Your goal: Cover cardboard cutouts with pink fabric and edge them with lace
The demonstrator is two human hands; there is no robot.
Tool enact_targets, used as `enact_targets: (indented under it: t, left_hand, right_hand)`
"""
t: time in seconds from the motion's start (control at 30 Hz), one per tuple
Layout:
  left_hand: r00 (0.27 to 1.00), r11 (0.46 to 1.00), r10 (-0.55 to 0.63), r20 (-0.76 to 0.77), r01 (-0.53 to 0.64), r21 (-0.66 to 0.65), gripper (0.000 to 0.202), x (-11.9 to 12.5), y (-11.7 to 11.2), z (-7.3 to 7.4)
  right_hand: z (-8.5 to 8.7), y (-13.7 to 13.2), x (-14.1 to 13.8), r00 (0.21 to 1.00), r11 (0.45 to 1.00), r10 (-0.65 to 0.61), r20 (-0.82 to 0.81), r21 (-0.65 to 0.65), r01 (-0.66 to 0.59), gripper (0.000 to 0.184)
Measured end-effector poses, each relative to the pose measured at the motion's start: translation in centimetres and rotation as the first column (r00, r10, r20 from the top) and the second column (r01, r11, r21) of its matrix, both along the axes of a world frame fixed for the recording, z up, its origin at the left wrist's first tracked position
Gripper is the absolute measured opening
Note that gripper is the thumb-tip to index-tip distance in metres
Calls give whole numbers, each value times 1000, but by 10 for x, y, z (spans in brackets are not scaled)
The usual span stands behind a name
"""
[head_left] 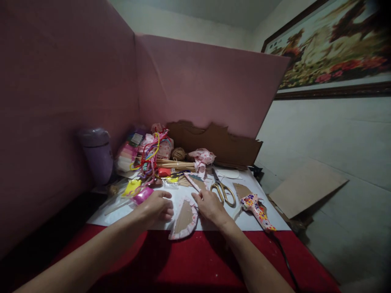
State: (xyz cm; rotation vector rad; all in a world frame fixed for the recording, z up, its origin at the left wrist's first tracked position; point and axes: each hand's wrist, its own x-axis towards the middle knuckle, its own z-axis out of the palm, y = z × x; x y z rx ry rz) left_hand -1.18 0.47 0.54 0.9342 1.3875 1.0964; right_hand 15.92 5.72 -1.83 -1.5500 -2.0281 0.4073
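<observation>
A half-round cardboard piece [184, 217] with a gathered pale pink fabric border is tilted between my hands, over the front edge of the white paper. My right hand [210, 205] is closed at its right border, the gripping fingers partly hidden. Left of the piece is my left hand [158, 206], its fingers loosely curled and apart, with nothing visible in them. Just beyond my right hand lies another fabric-edged cardboard piece [198, 182]. Gold-handled scissors [223, 192] rest to the right of it.
A flower-patterned glue gun [256, 209] with a black cord lies at right, beside a cardboard scrap [241, 190]. Behind are wooden sticks [179, 164], a twine ball [178, 154], coloured pipe cleaners [152, 156] and fabric [202, 156]. A purple tumbler [98, 156] stands at left.
</observation>
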Motion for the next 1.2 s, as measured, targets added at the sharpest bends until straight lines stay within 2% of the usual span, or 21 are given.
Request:
enact_targets:
  t: [0.1,0.2,0.3,0.37,0.5,0.57,0.63,0.7,0.73,0.83,0.93,1.0,1.07,1.13,1.2]
  left_hand:
    - [1000,995,-11,24,14,-104,28,11,-1,2]
    - [1000,992,-3,29,7,-128,31,18,0,7]
    - [1000,995,18,5,-17,-102,35,18,4,7]
    - [999,997,45,-29,-46,-61,37,15,10,7]
    - [994,995,91,-65,-89,37,33,8,26,7]
    - [999,998,31,-34,-29,63,29,7,33,5]
    - [991,988,-126,54,121,93,29,9,37,0]
    - [934,946,-306,183,277,167,28,11,38,-9]
    - [910,931,-344,231,298,212,27,11,38,-14]
    - [892,889,-365,267,249,384,26,10,35,-23]
    - [909,870,-311,279,154,468,25,7,31,-21]
    - [908,882,-273,319,104,459,24,6,28,-16]
    - [897,893,-249,366,66,445,24,7,26,-14]
    - [888,896,-237,394,44,441,26,8,26,-13]
    - [890,898,-233,391,43,438,31,8,27,-13]
  right_hand:
    - [-5,2,-1,997,999,26,-76,-42,-29,25]
    - [-11,5,-2,984,994,42,-176,-89,-59,17]
    - [-16,9,-1,954,986,67,-292,-127,-108,8]
    - [-16,12,0,928,986,60,-366,-121,-112,9]
    - [-7,16,2,867,999,15,-499,-34,-36,16]
    - [-2,15,3,812,1000,19,-584,11,-16,21]
    - [2,13,2,740,999,50,-670,37,-34,25]
    - [3,10,0,676,995,96,-731,53,-84,29]
    - [3,9,-1,655,992,121,-746,64,-111,30]
    - [2,8,-2,599,983,181,-780,125,-135,34]
    - [4,7,-1,553,975,218,-804,151,-165,43]
    - [5,4,-2,563,959,258,-785,140,-245,46]
    - [5,0,-3,609,942,304,-732,137,-305,38]
    - [6,-4,-4,663,938,333,-670,162,-307,27]
    - [8,-6,-3,716,945,326,-617,202,-256,22]
